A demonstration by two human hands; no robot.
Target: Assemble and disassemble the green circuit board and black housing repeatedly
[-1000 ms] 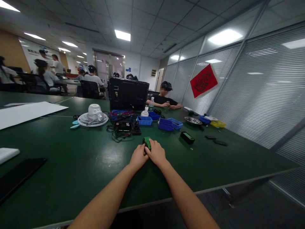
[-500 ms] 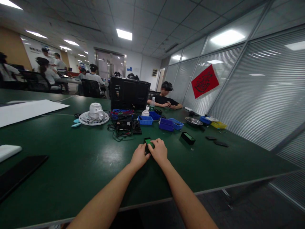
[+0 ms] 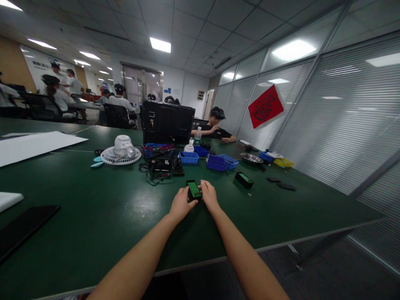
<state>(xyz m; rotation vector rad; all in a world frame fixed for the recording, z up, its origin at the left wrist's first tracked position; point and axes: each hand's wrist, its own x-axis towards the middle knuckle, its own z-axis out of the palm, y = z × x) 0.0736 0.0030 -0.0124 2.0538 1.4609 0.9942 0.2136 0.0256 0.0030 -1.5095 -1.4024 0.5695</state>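
Note:
In front of me on the green table lies a small black case with a green circuit board (image 3: 194, 189) showing in its top. My left hand (image 3: 181, 205) grips the case along its left side and near end, the thumb at the near edge. At the right edge my right hand (image 3: 208, 194) has its fingers bent together, the tips against the case; whether a small part sits between them is hidden. A second black case (image 3: 244, 180), also with a green board in it, rests to the right, close to a small pale ring (image 3: 249, 194).
Beyond my hands are a black adapter with tangled cables (image 3: 161, 166), blue bins (image 3: 188, 157), a white fan (image 3: 122, 151) and a monitor (image 3: 168, 121). A metal bowl (image 3: 251, 158), yellow tray (image 3: 283, 163) and flat black pieces (image 3: 286, 186) lie right. Another person (image 3: 215, 131) sits across.
My right hand has slid off the top of the circuit board to the right edge of the case, uncovering the board. The left hand keeps its hold. The person across has raised one hand.

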